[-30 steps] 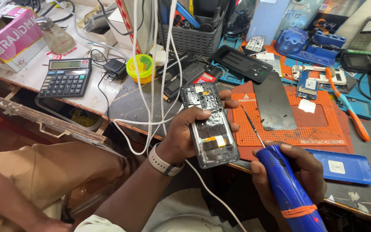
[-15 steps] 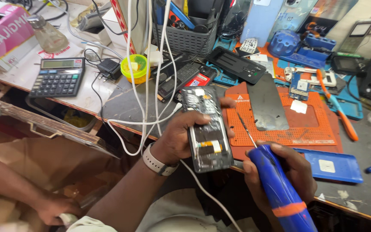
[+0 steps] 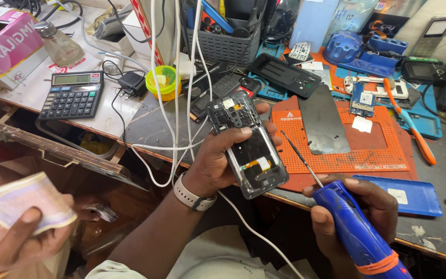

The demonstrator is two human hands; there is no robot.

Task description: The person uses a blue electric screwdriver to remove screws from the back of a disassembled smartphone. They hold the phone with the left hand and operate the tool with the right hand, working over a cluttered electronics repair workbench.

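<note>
My left hand [image 3: 218, 160] grips an opened phone [image 3: 246, 142] with its back cover off, held face down above the bench edge so its inner frame and camera block show. A pale watch sits on that wrist. My right hand [image 3: 360, 217] is closed around a blue screwdriver [image 3: 354, 230] with an orange band near its end. Its thin metal shaft [image 3: 300, 157] points up and left, with the tip close to the phone's right side and not touching it.
An orange work mat [image 3: 367, 150] holds a grey back cover [image 3: 323, 121]. A calculator [image 3: 73, 93], a yellow cup [image 3: 163, 82], white cables [image 3: 176, 103], a grey basket [image 3: 225, 44] and phone parts crowd the bench. Another person's hand [image 3: 11, 243] holds folded paper notes at lower left.
Another person's hand has risen into view at lower left holding folded notes. My hands, the phone and the screwdriver stay almost as they were; the view has shifted slightly.
</note>
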